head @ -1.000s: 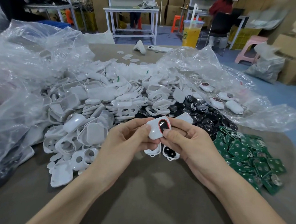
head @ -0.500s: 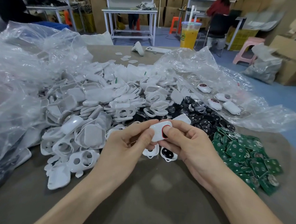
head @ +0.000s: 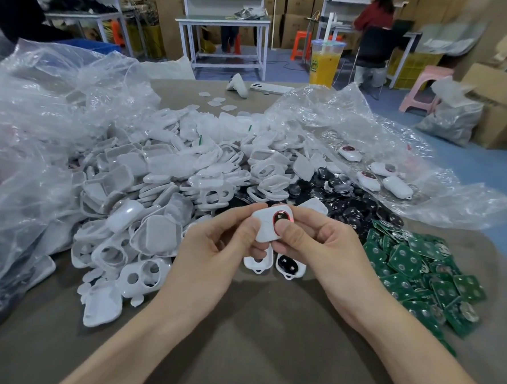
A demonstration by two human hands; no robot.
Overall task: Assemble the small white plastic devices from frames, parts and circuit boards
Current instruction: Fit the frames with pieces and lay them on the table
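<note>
Device [head: 265, 226] now face-up, left hand [head: 212, 257], right hand [head: 329, 250] pinching it

This is a small assembly workshop, a hand-work production floor. The near bench [head: 267, 341] is heaped with bulk stock: loose white plastic shells [head: 164, 171] by the hundred, black round parts [head: 349, 209], green circuit boards [head: 414, 267] on the right, and a few finished devices [head: 395, 185] laid on clear plastic bags [head: 44, 104]. Farther off stand metal-framed work tables [head: 224, 21], stacked cardboard boxes [head: 501, 97], plastic stools [head: 425, 83] on a blue floor [head: 470, 163], and another worker [head: 376, 15] seated at a far table.
</note>
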